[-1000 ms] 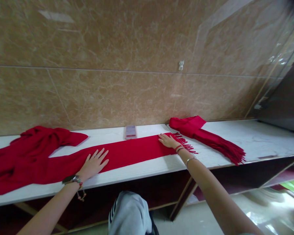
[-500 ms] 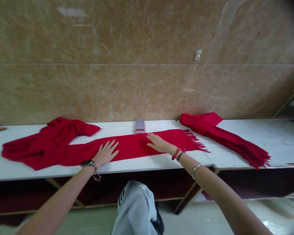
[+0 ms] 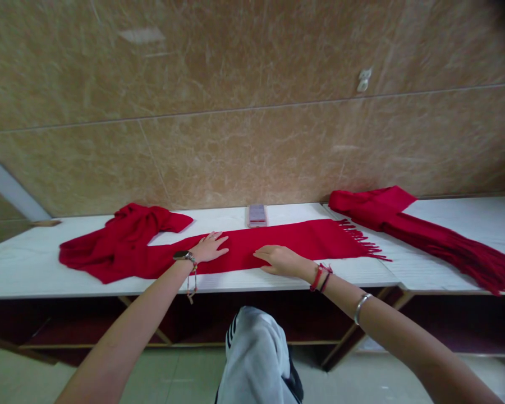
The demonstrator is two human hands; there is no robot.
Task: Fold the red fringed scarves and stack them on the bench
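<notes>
A long red scarf (image 3: 307,240) lies stretched flat along the white counter, its fringe at the right end and its left part bunched in folds. My left hand (image 3: 210,248) rests palm down on the flat middle stretch, fingers spread. Farther right, my right hand (image 3: 284,261) touches the same scarf close to its near edge, with its fingers stretched out and held together. Neither hand has cloth gripped in it. A second red fringed scarf (image 3: 387,216), loosely folded over, lies at the right.
Behind the scarf a phone (image 3: 257,215) lies near the tiled wall (image 3: 235,157), which bears a small white hook (image 3: 364,80). The white counter (image 3: 21,278) has open shelves (image 3: 303,320) beneath it. My knee (image 3: 256,348) is in front of them.
The camera view has tilted and swung a little left. My right hand has drawn toward the scarf's near edge, its fingers closer together. My left hand stays flat on the scarf.
</notes>
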